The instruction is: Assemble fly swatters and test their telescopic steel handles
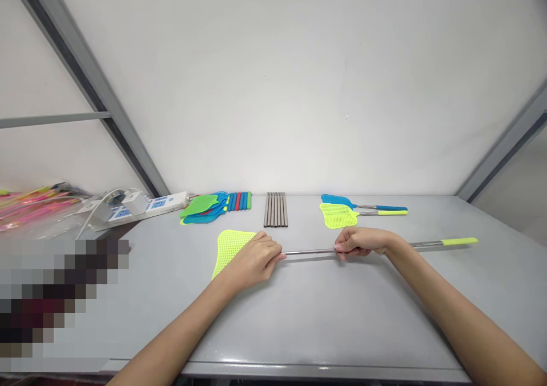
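Note:
A telescopic fly swatter (310,251) lies crosswise before me, its metal rod drawn out long. Its yellow-green mesh head (234,245) points left and its yellow-green handle (459,241) points right. My left hand (258,258) is closed around the rod close to the head and covers part of the mesh. Farther right, my right hand (361,242) pinches the rod between thumb and fingers. Bare rod shows between the two hands, and more of it beyond my right wrist. The fingers' undersides are hidden.
Behind the hands lie several metal rods (276,209) in a row, several coloured handles (239,201) and a pile of swatter heads (200,206). Blue (337,200) and yellow-green swatters (338,215) rest back right. A power strip (149,206) stands at the left edge.

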A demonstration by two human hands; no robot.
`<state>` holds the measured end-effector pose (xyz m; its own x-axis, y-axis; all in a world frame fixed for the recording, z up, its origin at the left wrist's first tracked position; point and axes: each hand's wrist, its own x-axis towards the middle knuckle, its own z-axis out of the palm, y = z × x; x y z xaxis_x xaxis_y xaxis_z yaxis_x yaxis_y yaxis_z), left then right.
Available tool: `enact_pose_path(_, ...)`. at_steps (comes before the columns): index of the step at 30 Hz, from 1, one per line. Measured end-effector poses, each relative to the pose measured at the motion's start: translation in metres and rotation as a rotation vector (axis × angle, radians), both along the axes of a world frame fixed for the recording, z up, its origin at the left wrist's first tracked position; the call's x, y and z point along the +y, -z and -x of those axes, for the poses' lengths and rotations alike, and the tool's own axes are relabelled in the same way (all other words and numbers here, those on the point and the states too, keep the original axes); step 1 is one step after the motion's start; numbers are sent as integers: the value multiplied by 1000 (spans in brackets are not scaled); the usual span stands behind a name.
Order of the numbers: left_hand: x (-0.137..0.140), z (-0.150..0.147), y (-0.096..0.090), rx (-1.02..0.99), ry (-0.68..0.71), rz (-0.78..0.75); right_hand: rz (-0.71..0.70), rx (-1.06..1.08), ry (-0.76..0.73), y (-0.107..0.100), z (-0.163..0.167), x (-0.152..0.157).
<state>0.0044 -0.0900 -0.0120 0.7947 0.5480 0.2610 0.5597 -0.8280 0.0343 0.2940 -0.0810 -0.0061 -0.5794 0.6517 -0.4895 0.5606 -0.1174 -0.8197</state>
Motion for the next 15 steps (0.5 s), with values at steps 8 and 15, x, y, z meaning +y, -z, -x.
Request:
enact_pose_path(8,-5,-5,5,-26,18,-25,169,51,-40,9,11,0)
enact_pose_path(15,-6,-6,5,10,26,-53,263,85,-83,16,17,0)
